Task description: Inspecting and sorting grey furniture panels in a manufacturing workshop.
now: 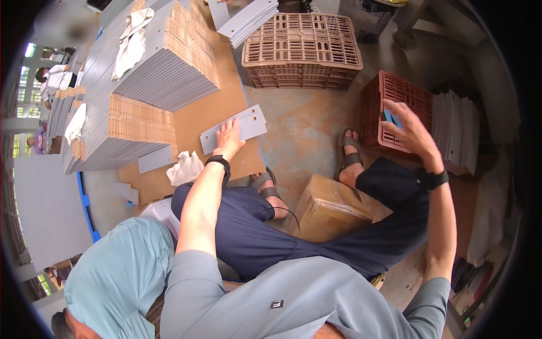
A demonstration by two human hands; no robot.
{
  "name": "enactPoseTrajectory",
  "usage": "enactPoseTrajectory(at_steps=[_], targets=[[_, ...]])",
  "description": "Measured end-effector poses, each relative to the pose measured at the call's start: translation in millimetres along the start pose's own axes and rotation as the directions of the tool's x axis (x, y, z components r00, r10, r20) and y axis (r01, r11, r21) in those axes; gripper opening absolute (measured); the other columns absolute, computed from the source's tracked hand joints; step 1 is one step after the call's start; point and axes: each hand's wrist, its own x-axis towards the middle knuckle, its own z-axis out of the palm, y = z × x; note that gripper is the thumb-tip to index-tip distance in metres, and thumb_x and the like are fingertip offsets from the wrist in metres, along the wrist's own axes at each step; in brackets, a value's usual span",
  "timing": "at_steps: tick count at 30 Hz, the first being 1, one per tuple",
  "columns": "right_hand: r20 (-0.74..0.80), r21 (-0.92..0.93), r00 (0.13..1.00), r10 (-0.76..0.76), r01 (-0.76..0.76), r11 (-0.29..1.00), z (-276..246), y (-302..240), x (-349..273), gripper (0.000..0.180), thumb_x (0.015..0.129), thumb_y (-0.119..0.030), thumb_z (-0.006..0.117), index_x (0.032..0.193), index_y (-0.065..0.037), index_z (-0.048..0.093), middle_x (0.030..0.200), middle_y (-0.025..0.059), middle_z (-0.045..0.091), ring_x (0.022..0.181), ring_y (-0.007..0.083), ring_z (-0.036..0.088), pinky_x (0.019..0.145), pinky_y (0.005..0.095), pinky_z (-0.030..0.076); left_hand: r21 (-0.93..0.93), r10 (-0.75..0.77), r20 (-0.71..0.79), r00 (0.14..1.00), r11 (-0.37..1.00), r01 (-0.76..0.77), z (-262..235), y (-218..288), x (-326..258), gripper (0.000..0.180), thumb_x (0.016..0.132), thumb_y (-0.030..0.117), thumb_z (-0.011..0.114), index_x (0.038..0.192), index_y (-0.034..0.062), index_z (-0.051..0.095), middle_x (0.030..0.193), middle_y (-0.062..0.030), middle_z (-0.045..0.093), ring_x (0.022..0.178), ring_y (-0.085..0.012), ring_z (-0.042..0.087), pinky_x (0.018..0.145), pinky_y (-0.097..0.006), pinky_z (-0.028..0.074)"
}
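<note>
My left hand (230, 139) lies with its fingers stretched out over a pair of grey panels (252, 124), thin strips with small round holes. The panels rest, slightly fanned, on a brown board (197, 116) near its right edge. Raised to the right, my right hand (415, 133) pinches a small blue and dark block (390, 118) between thumb and fingers; its exact kind does not show. Just beyond that hand stands a reddish-brown plastic crate (389, 90), with grey panels (453, 133) leaning upright beside it.
Tall stacks of grey panels with brown edges (141, 121) fill the left, with white cloths (131, 48) on them. A tan crate (305, 51) stands ahead. Between my feet and knees is a taped carton (330, 206). A person in a teal head covering (121, 271) is close at my left.
</note>
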Motion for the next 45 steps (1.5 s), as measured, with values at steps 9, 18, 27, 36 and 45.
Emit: enactPoseTrajectory(at_steps=[9,18,27,36,45], targets=[[0.23,0.333,0.973,0.034,-0.111,0.937,151,-53,26,0.091,0.084,-0.044,0.079,0.151,0.0,0.036,0.144,0.0267,0.048,0.134,0.0351,0.049,0.11,0.042,0.042,-0.846,0.127,0.0,0.992,0.53,-0.068,-76,69,-13,0.09,0.078,0.046,0.081,0.143,-0.0012,0.042,0.143,-0.0176,0.049,0.134,-0.0305,0.048,0.111,-0.051,0.04],[-0.029,0.422,0.999,-0.041,0.049,0.905,195,-79,54,0.104,0.078,-0.039,0.078,0.157,-0.003,0.021,0.144,0.0319,0.041,0.133,0.0433,0.044,0.111,0.0473,0.038,-0.927,0.335,-0.049,0.941,-0.365,0.082,-104,127,-21,0.053,0.095,0.041,0.069,0.132,0.0065,0.055,0.13,-0.0108,0.058,0.12,-0.0235,0.057,0.106,-0.044,0.045],[-0.333,-0.237,0.859,0.388,-0.475,0.848,176,-7,157,0.101,0.075,-0.035,0.08,0.157,-0.012,0.024,0.129,0.0244,0.049,0.116,0.0413,0.054,0.092,0.0519,0.048,-0.947,0.233,0.069,0.97,-0.29,0.138,-133,136,-46,0.052,0.102,0.027,0.061,0.143,-0.0003,0.045,0.132,-0.0169,0.056,0.113,-0.0258,0.063,0.096,-0.037,0.054],[-0.237,-0.116,0.829,0.506,-0.541,0.833,186,17,151,0.092,0.081,-0.035,0.076,0.156,-0.01,0.029,0.126,0.025,0.053,0.116,0.0398,0.057,0.091,0.05,0.051,-0.957,0.192,0.053,0.98,-0.269,0.104,-128,125,-33,0.054,0.1,0.031,0.063,0.142,0.0015,0.046,0.131,-0.0156,0.058,0.113,-0.0241,0.063,0.097,-0.037,0.053],[0.353,0.845,0.926,-0.136,-0.378,-0.378,150,-68,78,0.077,0.091,-0.045,0.065,0.149,0.0,0.038,0.138,0.0259,0.055,0.117,0.0392,0.063,0.093,0.0533,0.056,-0.968,0.259,0.042,0.965,-0.23,0.104,-121,146,-9,0.044,0.1,0.037,0.063,0.129,0.0043,0.057,0.117,-0.009,0.065,0.1,-0.0185,0.066,0.087,-0.032,0.054]])
